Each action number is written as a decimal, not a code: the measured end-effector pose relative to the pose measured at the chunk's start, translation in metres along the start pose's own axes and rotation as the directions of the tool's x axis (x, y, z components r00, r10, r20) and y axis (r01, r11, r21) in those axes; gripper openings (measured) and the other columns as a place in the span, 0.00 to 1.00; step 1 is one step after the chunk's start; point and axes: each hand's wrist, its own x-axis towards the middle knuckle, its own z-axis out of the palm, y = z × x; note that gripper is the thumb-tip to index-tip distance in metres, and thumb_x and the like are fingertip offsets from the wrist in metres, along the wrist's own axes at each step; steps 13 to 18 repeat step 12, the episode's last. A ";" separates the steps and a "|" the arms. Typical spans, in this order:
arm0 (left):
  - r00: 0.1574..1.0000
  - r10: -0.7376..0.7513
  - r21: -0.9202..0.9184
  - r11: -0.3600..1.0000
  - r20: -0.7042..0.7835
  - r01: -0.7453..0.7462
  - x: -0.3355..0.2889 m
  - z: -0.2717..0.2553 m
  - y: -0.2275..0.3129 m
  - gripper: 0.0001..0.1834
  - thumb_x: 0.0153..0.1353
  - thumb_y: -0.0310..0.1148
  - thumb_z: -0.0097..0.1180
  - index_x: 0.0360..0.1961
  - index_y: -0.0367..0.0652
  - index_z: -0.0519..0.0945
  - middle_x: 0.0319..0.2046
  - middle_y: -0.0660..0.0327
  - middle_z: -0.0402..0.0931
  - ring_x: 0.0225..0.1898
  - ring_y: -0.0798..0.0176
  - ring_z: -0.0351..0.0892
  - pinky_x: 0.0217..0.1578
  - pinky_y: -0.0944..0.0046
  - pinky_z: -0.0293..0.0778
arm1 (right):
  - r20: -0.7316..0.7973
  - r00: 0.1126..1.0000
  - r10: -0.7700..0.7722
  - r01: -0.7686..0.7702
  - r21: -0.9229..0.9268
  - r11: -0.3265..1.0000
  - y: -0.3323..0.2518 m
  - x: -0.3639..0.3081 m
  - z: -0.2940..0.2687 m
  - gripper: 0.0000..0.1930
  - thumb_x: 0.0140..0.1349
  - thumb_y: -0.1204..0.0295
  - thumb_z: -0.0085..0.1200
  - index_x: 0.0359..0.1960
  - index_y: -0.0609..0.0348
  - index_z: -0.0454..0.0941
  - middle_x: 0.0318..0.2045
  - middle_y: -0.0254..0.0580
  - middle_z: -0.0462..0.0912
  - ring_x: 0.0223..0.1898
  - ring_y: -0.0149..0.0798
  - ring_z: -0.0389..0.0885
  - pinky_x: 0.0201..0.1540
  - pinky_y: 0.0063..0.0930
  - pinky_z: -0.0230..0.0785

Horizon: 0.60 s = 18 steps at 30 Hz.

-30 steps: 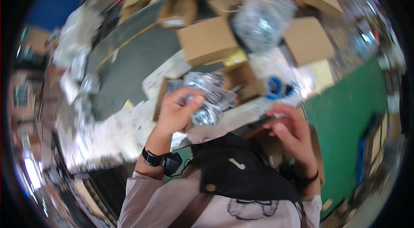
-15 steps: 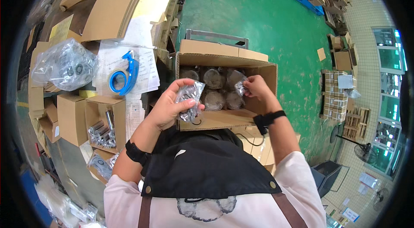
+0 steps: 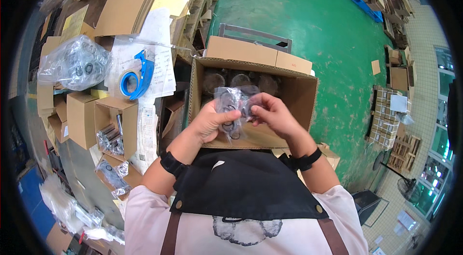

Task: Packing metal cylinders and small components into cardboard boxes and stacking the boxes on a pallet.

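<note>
My left hand (image 3: pixel 211 123) is closed on a clear plastic bag (image 3: pixel 229 132) with dark rings inside, its thumb pressed over the front. Close beside it, my right hand (image 3: pixel 274 114) pinches clear plastic at the bag's right side. Whether that plastic is the same bag or another small one I cannot tell. Both hands are above an open cardboard box (image 3: pixel 311 110). Round, plastic-wrapped pieces (image 3: pixel 240 80) sit in rows inside the box, partly hidden by my hands and the bag.
Left of the box, a blue tape dispenser (image 3: pixel 144 75) rests on papers (image 3: pixel 166 57). A bulging clear bag of rings (image 3: pixel 79 64) lies farther left. Nearer, a small carton (image 3: pixel 129 117) holds wrapped metal parts. Stacked cartons (image 3: pixel 383 117) stand on the green floor at right.
My right hand has come left from the box's right side to meet my left hand, bringing the plastic it pinched. The view has shifted slightly.
</note>
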 end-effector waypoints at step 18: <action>0.929 0.182 0.271 0.958 -0.321 -0.094 0.021 -0.018 -0.031 0.17 0.50 0.23 0.64 0.42 0.37 0.75 0.35 0.57 0.80 0.36 0.63 0.80 0.41 0.62 0.76 | -0.358 0.934 0.006 -0.282 -0.722 0.632 0.077 0.071 -0.112 0.35 0.54 0.58 0.59 0.56 0.73 0.66 0.52 0.63 0.74 0.42 0.63 0.80 0.48 0.54 0.72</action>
